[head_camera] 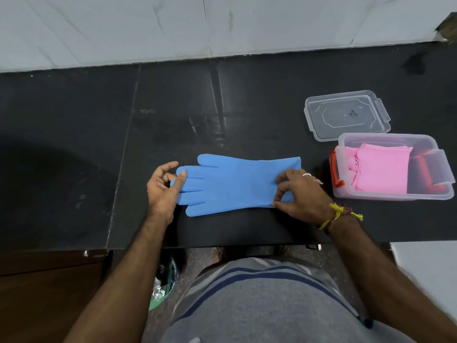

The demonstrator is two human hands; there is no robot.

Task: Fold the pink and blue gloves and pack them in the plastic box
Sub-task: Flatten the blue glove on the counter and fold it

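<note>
A blue glove (pixel 230 184) lies flat on the black counter (pixel 74 144), fingers pointing left, cuff to the right. My left hand (pixel 163 186) pinches the glove's fingertips between thumb and fingers. My right hand (pixel 299 194) presses on the cuff end, fingers gripping its lower right corner. The clear plastic box (pixel 371 195) with red clips stands to the right. A folded pink glove (pixel 380 169) lies inside it.
The box's clear lid (pixel 346 115) lies on the counter behind the box. A pale tiled wall runs along the counter's far side. The counter's front edge is just below the glove. A green bin (pixel 163 283) stands on the floor beneath.
</note>
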